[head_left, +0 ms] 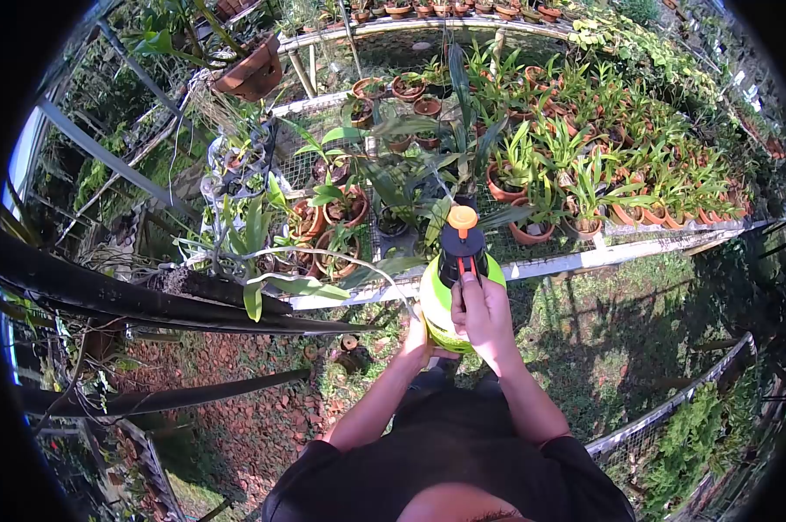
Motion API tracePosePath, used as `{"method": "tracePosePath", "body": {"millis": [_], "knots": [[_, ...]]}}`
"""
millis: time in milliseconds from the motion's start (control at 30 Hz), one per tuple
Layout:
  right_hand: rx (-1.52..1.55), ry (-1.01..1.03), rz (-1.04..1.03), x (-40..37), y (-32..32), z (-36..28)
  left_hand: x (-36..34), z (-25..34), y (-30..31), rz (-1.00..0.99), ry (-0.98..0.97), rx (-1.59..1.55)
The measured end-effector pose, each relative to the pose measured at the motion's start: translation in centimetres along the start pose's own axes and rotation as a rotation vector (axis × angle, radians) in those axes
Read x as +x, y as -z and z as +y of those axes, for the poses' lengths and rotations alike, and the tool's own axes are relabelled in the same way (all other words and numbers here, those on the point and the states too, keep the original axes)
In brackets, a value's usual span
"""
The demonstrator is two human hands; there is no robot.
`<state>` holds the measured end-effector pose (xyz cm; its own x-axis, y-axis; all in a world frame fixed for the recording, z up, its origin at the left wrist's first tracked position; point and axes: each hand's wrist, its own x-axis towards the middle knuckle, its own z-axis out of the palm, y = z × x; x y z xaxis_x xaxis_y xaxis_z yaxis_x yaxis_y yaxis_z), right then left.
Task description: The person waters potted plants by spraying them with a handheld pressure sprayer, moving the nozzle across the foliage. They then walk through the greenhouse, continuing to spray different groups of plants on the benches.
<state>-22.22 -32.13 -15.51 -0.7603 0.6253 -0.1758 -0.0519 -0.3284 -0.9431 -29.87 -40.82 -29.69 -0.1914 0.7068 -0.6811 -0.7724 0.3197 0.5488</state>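
In front of my body I hold a lime-green pump sprayer (441, 296) with a black top and an orange pump knob (463, 218). My right hand (483, 317) is wrapped round its black handle, the thumb by the red trigger (467, 264). Under the lower left side of the bottle, my left hand (417, 339) is closed against it, its fingers partly hidden. A thin pale streak shows just beyond the knob, toward the plants. Closest to the sprayer are long-leaved potted plants (397, 204) on the mesh bench.
The wire-mesh bench with a pale front edge (550, 263) carries many terracotta pots (506, 183). A hanging pot (252, 70) is at upper left. Dark poles (149, 300) reach in from the left. Another edged bed (671, 422) lies at lower right, with grass and reddish chips underfoot.
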Motion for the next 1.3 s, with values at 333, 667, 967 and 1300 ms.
{"method": "tracePosePath", "body": {"millis": [333, 667, 967, 1300], "knots": [[0.000, 0.065, 0.143, 0.0, 0.6, -0.5, 2.7, 0.2, -0.5, -0.052, -0.040, 0.053], [-0.033, 0.052, 0.153, 0.2, 0.6, -0.7, 1.7, 0.9, -1.4, -0.101, 0.035, 0.079], [-0.070, 0.042, 0.173, 0.2, 0.6, -0.4, 1.9, -0.2, -0.8, -0.096, 0.063, 0.095], [0.008, 0.074, 0.220, -0.5, 2.6, -2.8, 2.5, 2.3, -4.1, -0.243, -0.042, 0.157]]}}
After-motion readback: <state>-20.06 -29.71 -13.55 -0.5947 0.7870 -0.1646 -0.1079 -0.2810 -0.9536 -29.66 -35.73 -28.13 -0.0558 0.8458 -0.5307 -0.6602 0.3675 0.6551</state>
